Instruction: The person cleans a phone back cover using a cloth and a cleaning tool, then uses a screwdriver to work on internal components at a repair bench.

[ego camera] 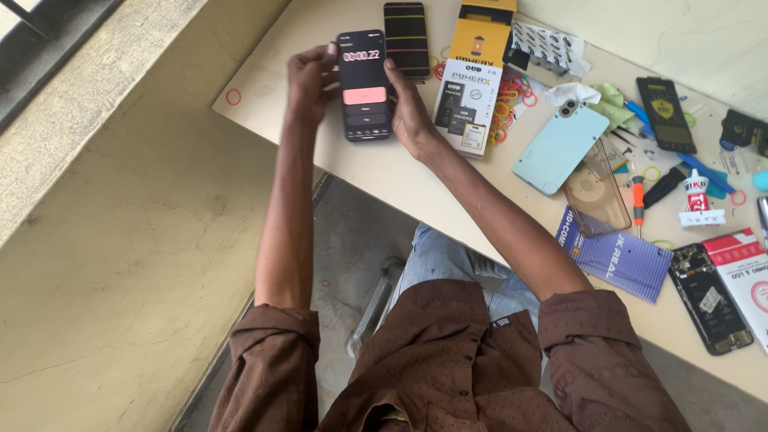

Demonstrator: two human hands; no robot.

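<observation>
A black phone (365, 84) with a lit screen showing digits and a pink button lies at the far left end of the pale table (376, 172). My left hand (310, 78) touches its left edge with curled fingers. On the other side my right hand (410, 108) rests against its right edge, fingers along the side. Both hands frame the phone; whether it is lifted off the table I cannot tell.
Behind the phone lies a second dark phone (406, 38) with coloured stripes. To the right are a white battery package (466, 104), a yellow box (482, 32), coloured rubber bands (512, 100), a light blue phone (560, 148), a clear case (598, 192), an orange screwdriver (638, 200), a glue tube (698, 192) and an opened phone (708, 298).
</observation>
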